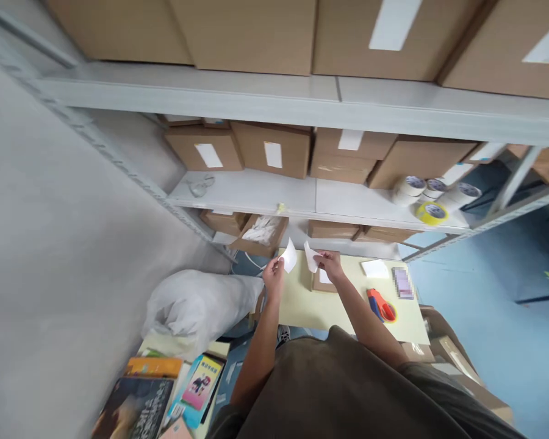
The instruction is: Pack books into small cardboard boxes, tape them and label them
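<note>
I'm holding my left hand (273,274) and right hand (330,265) apart, each pinching one of the paper slips (289,256), above the carton (324,281) to keep them separate.

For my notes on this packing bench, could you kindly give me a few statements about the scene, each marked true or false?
The left hand holds a white paper slip. True.

The right hand holds a tape dispenser. False: it holds another white paper slip.

A roll of yellow tape is on the white shelf. True.

The small cardboard box is on the floor. False: it is on the pale yellow table.
</note>
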Demonstrator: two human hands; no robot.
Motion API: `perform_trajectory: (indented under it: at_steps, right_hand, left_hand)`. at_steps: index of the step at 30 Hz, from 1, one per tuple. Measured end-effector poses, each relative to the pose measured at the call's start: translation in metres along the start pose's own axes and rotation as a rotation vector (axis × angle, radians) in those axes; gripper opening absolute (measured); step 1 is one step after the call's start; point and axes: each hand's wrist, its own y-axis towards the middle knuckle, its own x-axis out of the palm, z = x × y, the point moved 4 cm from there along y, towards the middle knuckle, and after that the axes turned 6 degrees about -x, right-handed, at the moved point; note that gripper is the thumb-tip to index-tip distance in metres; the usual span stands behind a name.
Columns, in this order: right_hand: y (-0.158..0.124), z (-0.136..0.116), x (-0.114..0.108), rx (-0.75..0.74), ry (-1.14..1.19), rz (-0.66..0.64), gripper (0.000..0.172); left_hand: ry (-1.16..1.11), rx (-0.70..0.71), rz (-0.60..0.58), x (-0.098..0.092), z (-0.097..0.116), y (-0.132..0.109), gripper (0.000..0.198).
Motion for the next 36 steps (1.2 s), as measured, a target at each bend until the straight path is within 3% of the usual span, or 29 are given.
perform_trajectory:
  at_steps: [6, 9, 12, 15, 19, 23, 25, 27, 30, 32, 36]
  right_hand:
    - [0.056, 0.033, 0.127, 0.086, -0.079, -0.125, 0.042]
    - [0.078, 0.032, 0.172, 0.081, -0.069, -0.126, 0.046]
    - [0.084, 0.031, 0.185, 0.066, -0.080, -0.046, 0.047]
    - [0.067, 0.038, 0.174, 0.090, -0.103, -0.008, 0.044]
    - [0.018, 0.048, 0.143, 0.073, -0.082, -0.201, 0.044]
    - [-0.031, 0.046, 0.101, 0.160, 0.003, -0.295, 0.051]
    - [-0.044, 0.042, 0.076, 0.158, 0.042, -0.236, 0.049]
    - [-0.049, 0.039, 0.045, 0.119, 0.051, -0.089, 0.046]
    - [-0.053, 0.043, -0.005, 0.085, 0.073, 0.171, 0.045]
    - [-0.057, 0.051, -0.032, 0.107, 0.089, 0.241, 0.046]
    - [-0.060, 0.069, -0.063, 0.192, 0.066, 0.168, 0.046]
  left_hand:
    - [0.068, 0.085, 0.078, -0.097, 0.023, 0.000, 0.040]
    - [0.076, 0.083, 0.112, -0.131, 0.027, -0.004, 0.039]
    - [0.088, 0.061, 0.118, -0.148, 0.024, -0.006, 0.041]
    - [0.144, 0.072, 0.096, -0.147, 0.019, -0.003, 0.041]
    - [0.234, 0.134, -0.022, -0.121, 0.012, 0.007, 0.034]
    - [0.369, 0.229, -0.231, -0.063, 0.003, 0.006, 0.022]
    - [0.453, 0.310, -0.336, -0.028, -0.003, -0.004, 0.014]
    - [0.548, 0.418, -0.437, 0.006, -0.012, -0.019, 0.011]
    - [0.646, 0.517, -0.552, 0.045, -0.033, -0.041, 0.032]
    - [0.625, 0.424, -0.535, 0.060, -0.053, -0.046, 0.051]
    - [0.427, -0.065, -0.446, 0.074, -0.106, -0.039, 0.055]
